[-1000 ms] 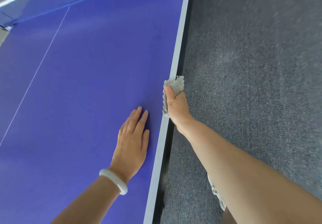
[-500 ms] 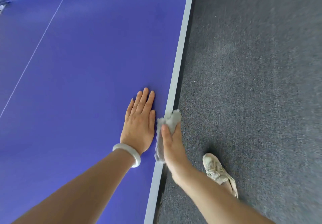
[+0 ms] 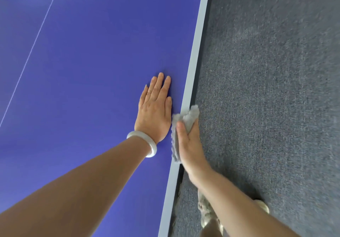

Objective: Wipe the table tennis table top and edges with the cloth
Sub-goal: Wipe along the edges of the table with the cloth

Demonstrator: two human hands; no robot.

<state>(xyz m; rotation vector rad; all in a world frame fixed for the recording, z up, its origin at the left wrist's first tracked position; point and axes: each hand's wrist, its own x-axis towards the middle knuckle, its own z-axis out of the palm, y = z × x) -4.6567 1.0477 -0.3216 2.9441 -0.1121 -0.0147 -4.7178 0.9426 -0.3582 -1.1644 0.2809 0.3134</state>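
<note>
1. The left hand [image 3: 154,111] is laid palm down on the blue top of the bench [image 3: 92,71], just beside the pale grey edge band [image 3: 198,43]; its fingers [image 3: 160,84] are held straight and close together, and nothing is gripped; a pale bangle [image 3: 151,142] is worn on the wrist.
2. The right hand [image 3: 189,144] is placed at the right edge of the bench, just beside the left hand; the cloth [image 3: 190,116] is pinched under the thumb, which lies on top of it; the other fingers are hidden below the edge, so their curl cannot be told for certain, though they appear wrapped round the cloth.
3. The cloth is grey and fluffy and is folded over the edge band; one part lies along the band and touches the blue top; a bunched end is seen ahead of the thumb.
4. A thin white line [image 3: 36,37] is marked on the blue top, well apart from both hands.
5. Dark grey carpet [image 3: 276,89] is seen right of the bench; two light shoes [image 3: 206,209] are partly seen on it beneath the right forearm, blurred.
</note>
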